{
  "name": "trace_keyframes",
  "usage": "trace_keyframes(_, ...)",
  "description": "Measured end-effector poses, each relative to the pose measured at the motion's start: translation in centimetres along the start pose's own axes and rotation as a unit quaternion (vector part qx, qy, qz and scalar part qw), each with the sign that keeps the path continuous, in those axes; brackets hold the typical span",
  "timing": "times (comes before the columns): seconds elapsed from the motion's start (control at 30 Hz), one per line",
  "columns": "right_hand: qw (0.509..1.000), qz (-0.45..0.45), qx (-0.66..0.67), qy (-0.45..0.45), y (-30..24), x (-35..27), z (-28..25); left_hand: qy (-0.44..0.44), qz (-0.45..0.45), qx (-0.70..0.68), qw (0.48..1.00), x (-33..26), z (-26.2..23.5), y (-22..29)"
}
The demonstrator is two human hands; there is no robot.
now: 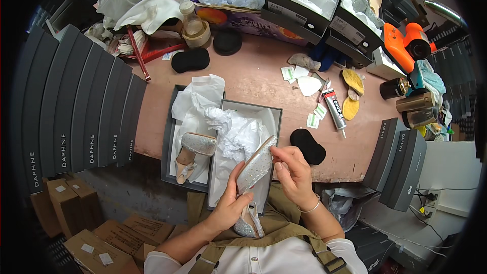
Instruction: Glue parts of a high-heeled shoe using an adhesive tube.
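Grey cardboard boxes point(86, 101) stand along the left edge of the marked pink surface point(243, 78); a glue tube point(334, 109) and a rounded black pad point(308, 146) lie toward its right. At the front edge, over an open box point(277, 122) of crumpled paper point(234, 131), the left hand point(232, 208) clasps a glittery shoe point(257, 168); the right hand point(296, 176), half-curled, is at its tip, hold unclear.

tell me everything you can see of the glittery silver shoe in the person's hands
The silver, glitter-covered shoe looks coarse and sparkly, with a thin brownish edge along its left side. It is held tilted above an open grey cardboard tray, one end pointing up and right in the picture. The left hand grasps it; the right hand has fingertips at the upper end, apparently touching. Below the left hand shows a glittery part with a strap, apparently the same shoe.
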State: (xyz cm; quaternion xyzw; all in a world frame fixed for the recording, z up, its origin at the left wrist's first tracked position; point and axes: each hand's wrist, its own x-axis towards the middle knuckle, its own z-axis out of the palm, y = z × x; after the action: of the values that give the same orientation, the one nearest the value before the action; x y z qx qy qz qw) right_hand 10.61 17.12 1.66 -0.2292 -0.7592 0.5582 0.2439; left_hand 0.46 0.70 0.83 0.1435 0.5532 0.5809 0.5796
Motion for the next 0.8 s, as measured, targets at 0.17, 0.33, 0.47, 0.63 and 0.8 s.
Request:
trace_keyframes(0.17,0.999,-0.027,-0.043,0.006,0.14,0.08,0.21,-0.002,0.003,-0.002,1.000,0.02,-0.04,-0.09)
trace_keyframes(0.33,0.998,-0.033,-0.055,0.007,0.12,0.13,0.29,-0.002,0.002,-0.008,1.000,0.00,0.03,-0.02)
trace_keyframes(0.47,0.996,-0.046,-0.072,0.010,0.15,0.17,0.34,-0.005,0.006,-0.012,1.000,-0.01,-0.01,-0.10)
trace_keyframes(0.63,0.993,-0.063,-0.100,0.013,0.01,0.32,0.35,-0.006,0.008,-0.021,1.000,0.02,-0.01,-0.16)
trace_keyframes(0.8,0.990,-0.070,-0.121,0.013,0.02,0.35,0.34,-0.009,0.007,-0.031,0.999,0.00,0.12,0.23)
